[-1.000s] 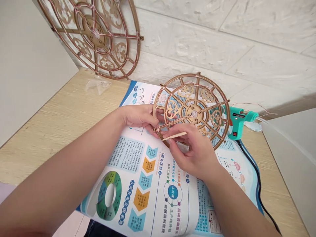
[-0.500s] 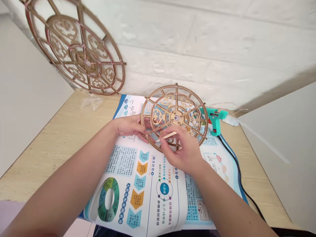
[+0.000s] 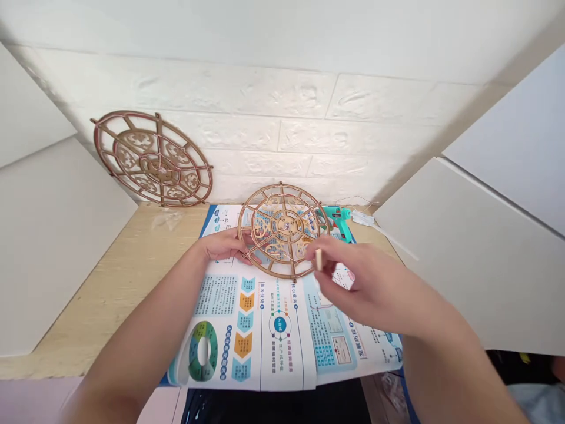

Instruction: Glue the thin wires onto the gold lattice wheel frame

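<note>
My left hand (image 3: 224, 245) grips the lower left rim of a round, gold-brown openwork panel (image 3: 288, 226), its fingers partly behind it. The panel is tilted up over a printed poster and has spokes, scrollwork and thin copper-coloured wire along it. At the panel's lower right is my right hand (image 3: 355, 275), fingers closed round a short pale wooden stick (image 3: 318, 259), seen nearly end-on. Whether the right fingertips touch the panel I cannot tell. Just behind the panel's right side lies a turquoise glue gun (image 3: 341, 222), partly hidden by my right hand.
A larger matching panel (image 3: 161, 169) leans against the white brick-patterned wall (image 3: 304, 135) at the left. Below it lies a clear plastic bag (image 3: 166, 219). The poster (image 3: 291, 377) covers the middle of the wooden table (image 3: 119, 265). White boards (image 3: 485, 253) flank both sides.
My right hand has moved right, away from the panel's middle, and the stick has turned towards me. The left hand keeps its hold. The view has tilted up and drawn back.
</note>
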Available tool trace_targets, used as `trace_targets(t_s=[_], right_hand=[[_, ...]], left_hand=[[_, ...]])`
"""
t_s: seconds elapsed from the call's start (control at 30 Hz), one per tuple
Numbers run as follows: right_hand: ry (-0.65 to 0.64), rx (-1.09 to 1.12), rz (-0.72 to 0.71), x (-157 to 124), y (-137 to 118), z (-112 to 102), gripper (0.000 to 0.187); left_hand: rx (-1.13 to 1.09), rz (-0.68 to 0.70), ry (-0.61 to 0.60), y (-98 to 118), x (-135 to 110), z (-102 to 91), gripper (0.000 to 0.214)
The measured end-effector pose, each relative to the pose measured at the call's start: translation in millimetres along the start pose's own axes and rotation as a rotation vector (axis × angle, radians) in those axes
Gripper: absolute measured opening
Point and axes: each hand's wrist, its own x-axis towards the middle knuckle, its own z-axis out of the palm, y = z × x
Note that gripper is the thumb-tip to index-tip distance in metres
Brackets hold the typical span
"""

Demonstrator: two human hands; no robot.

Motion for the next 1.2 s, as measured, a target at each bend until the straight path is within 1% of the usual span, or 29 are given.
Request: trace_targets(t_s=[0.03, 0.1, 0.13, 0.17, 0.2, 0.27, 0.37, 0.43, 0.47, 0.5, 0.53, 0.6, 0.67, 0.7, 0.77, 0.87, 0.93, 1.07, 1.13, 1.2], right_hand=[[0.005, 0.023, 0.051, -9.6, 1.2, -2.7, 0.013], [-0.012, 0.050, 0.171, -28.7, 8.8, 3.9, 0.012], [-0.042, 0.046, 0.248, -37.7, 14.1, 12.2, 0.012], [-0.080, 0.020, 0.307, -46.1, 19.8, 22.6, 0.013], [-0.093, -0.021, 0.348, -53.8, 25.2, 34.1, 0.015], [-0.076, -0.054, 0.376, -66.5, 34.1, 56.8, 0.021], [-0.012, -0.086, 0.381, -77.9, 41.3, 83.0, 0.028], [0.051, -0.106, 0.378, -80.9, 43.9, 95.1, 0.028], [0.083, -0.115, 0.376, -81.3, 45.0, 100.2, 0.027], [0.114, -0.121, 0.374, -81.3, 45.9, 104.8, 0.027], [0.145, -0.126, 0.371, -81.0, 46.7, 109.0, 0.027], [0.209, -0.127, 0.357, -79.8, 47.3, 115.1, 0.028], [0.270, -0.111, 0.326, -78.2, 46.5, 116.9, 0.029], [0.298, -0.095, 0.302, -77.3, 45.8, 116.0, 0.028], [0.353, -0.053, 0.243, -75.2, 44.4, 110.9, 0.027], [0.429, 0.012, 0.165, -71.3, 44.2, 100.6, 0.027], [0.468, 0.046, 0.145, -68.0, 46.1, 96.0, 0.026], [0.514, 0.109, 0.134, -59.4, 53.6, 96.2, 0.024], [0.528, 0.135, 0.117, -53.6, 57.8, 98.2, 0.024], [0.541, 0.152, 0.098, -46.9, 61.1, 98.8, 0.024]], left_hand=[[0.000, 0.010, 0.014, 1.1, 0.7, 0.3, 0.063], [-0.007, 0.036, 0.045, 4.8, 1.7, 2.8, 0.063], [-0.011, 0.050, 0.061, 6.7, 0.6, 6.0, 0.063], [-0.015, 0.063, 0.077, 8.0, -2.3, 11.0, 0.063], [-0.020, 0.074, 0.092, 8.1, -7.8, 18.1, 0.063], [-0.027, 0.084, 0.119, 2.9, -26.3, 38.4, 0.062], [-0.047, 0.090, 0.158, -13.6, -61.3, 72.5, 0.066], [-0.109, 0.186, 0.260, -18.8, -72.7, 84.2, 0.066], [-0.104, 0.186, 0.260, -17.1, -71.6, 84.1, 0.063], [-0.072, 0.153, 0.210, -12.5, -66.1, 80.1, 0.060], [-0.031, 0.120, 0.144, -5.7, -57.1, 72.7, 0.057], [-0.005, 0.120, 0.122, 9.7, -35.7, 52.7, 0.050], [0.019, 0.096, 0.103, 20.5, -20.3, 33.2, 0.037], [0.034, 0.067, 0.082, 23.0, -17.0, 25.9, 0.032], [0.063, -0.008, 0.038, 23.4, -19.0, 17.3, 0.036], [0.102, -0.132, -0.020, 21.6, -31.4, 15.4, 0.059], [0.127, -0.198, -0.035, 23.1, -37.9, 16.0, 0.065], [0.164, -0.298, 0.002, 29.2, -39.3, 13.3, 0.052], [0.163, -0.327, 0.054, 30.4, -37.8, 11.9, 0.043], [0.146, -0.326, 0.134, 29.3, -38.8, 13.6, 0.034]])
